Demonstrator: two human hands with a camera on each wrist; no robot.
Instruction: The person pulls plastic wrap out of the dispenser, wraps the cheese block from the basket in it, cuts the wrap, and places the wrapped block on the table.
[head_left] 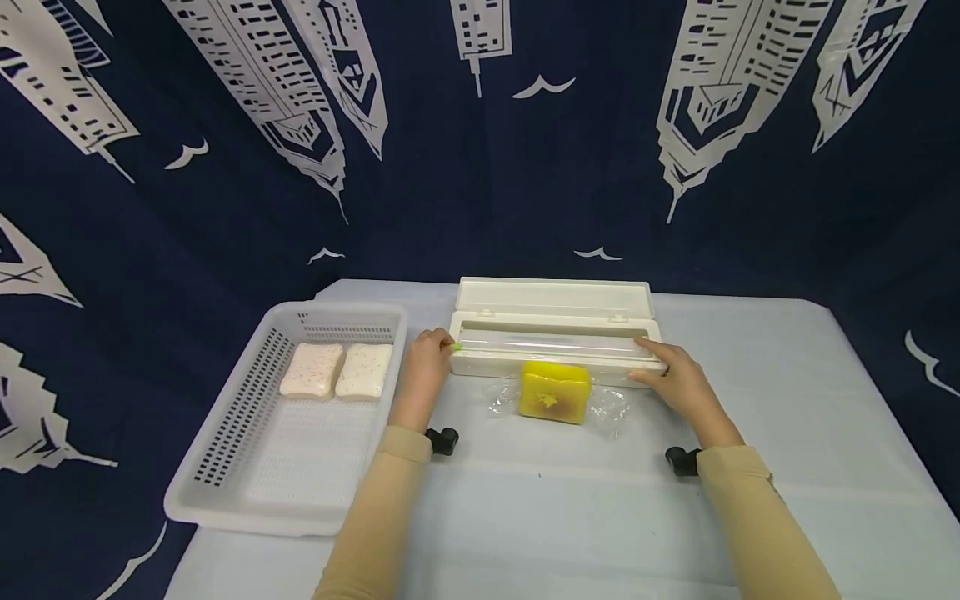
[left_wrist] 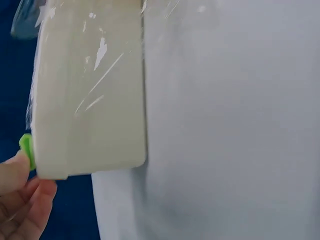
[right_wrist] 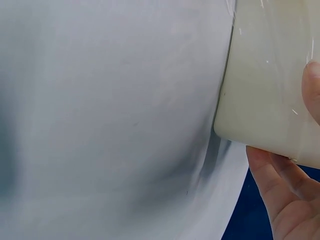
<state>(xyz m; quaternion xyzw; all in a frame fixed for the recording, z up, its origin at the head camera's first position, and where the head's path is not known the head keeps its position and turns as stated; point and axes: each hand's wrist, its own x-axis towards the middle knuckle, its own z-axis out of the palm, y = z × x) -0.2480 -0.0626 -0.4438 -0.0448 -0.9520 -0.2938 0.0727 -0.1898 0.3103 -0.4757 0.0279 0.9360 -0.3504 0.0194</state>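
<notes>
A long cream-white cling film dispenser (head_left: 555, 367) lies on the table with its lid raised and a roll of clear film inside. My left hand (head_left: 427, 360) is at its left end, pinching a small green slider (left_wrist: 27, 151) between thumb and finger. At the opposite end, my right hand (head_left: 678, 382) grips the dispenser, its thumb on the front face and its fingers round the end. Clear film clings to the front face. Just before the dispenser sits a yellow block (head_left: 555, 392) with a browned patch, clear film spreading out on both sides of it.
To the left stands a white perforated plastic basket (head_left: 225, 521). Two pale, speckled bread-like slices (head_left: 311, 371) lie side by side in it. A dark blue patterned cloth (head_left: 480, 183) hangs behind the white table (head_left: 570, 517).
</notes>
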